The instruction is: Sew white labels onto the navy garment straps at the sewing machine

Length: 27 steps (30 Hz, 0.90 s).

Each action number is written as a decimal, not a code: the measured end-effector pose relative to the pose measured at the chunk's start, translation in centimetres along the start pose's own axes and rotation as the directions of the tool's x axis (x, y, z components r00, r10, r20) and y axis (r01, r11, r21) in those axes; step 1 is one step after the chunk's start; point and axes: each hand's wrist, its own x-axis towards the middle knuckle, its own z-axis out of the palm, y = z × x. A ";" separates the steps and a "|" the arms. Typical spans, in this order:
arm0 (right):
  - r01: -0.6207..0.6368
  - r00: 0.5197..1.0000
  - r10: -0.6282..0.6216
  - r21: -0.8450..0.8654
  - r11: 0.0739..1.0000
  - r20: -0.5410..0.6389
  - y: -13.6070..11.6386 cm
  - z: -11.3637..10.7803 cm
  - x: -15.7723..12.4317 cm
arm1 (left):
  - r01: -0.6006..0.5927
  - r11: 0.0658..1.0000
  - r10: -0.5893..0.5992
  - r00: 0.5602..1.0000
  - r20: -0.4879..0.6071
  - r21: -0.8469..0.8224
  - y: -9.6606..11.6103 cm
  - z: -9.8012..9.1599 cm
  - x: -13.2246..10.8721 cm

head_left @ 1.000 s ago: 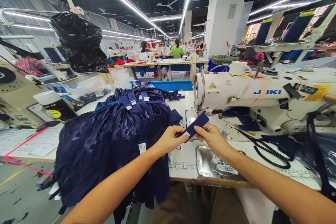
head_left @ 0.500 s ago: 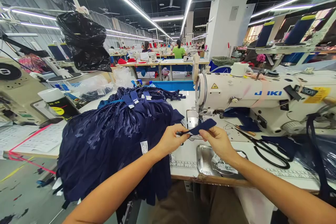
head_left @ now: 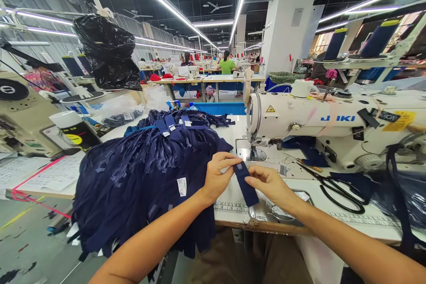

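Observation:
A short navy fabric strip (head_left: 248, 188) hangs slanting between my hands, just in front of the sewing machine's (head_left: 293, 115) needle area. A small greyish patch shows near its upper end. My left hand (head_left: 217, 177) pinches that upper end between thumb and fingers. On the strip's right edge, a little lower, the thumb and fingers of my right hand (head_left: 271, 184) are closed. The lower end hangs free over the edge of a metal tray (head_left: 258, 213) with white labels in it. Left of my left hand lies a big heap of navy garment pieces (head_left: 133, 186), one with a white label (head_left: 182, 187).
Black scissors (head_left: 339, 191) lie on the table at right, beside more navy fabric. A ruler tape (head_left: 229, 207) runs along the front edge. At left stand a spray can (head_left: 75, 131) and another machine (head_left: 23, 115). A black plastic bag (head_left: 106, 53) hangs above. People sit far off.
The strip has turned from lying nearly level to hanging down at a slant, its free end now toward me. My right hand has shifted its hold to the strip's side edge.

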 end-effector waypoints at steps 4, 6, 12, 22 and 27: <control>-0.019 0.998 0.021 0.048 0.999 -0.052 -0.2 0.4 -0.2 | 0.105 0.991 -0.103 0.994 0.020 -0.078 0.0 0.3 -0.1; -0.022 0.997 0.025 0.040 0.999 -0.068 -0.2 0.3 -0.3 | 0.125 0.988 -0.123 0.992 0.027 -0.094 0.2 0.3 -0.1; 0.018 0.993 -0.022 -0.034 0.999 -0.119 0.1 -0.4 -0.4 | 0.202 0.979 -0.200 0.971 -0.133 0.001 1.8 -0.1 -0.5; 0.054 0.993 -0.062 -0.075 0.996 -0.102 0.1 -0.2 -0.4 | 0.599 0.632 -0.603 0.779 0.173 -0.492 2.9 1.1 -1.3; 0.049 0.993 -0.057 -0.076 0.996 -0.103 0.0 -0.6 -0.2 | 0.562 0.602 -0.596 0.789 0.149 -0.567 3.0 1.4 -1.7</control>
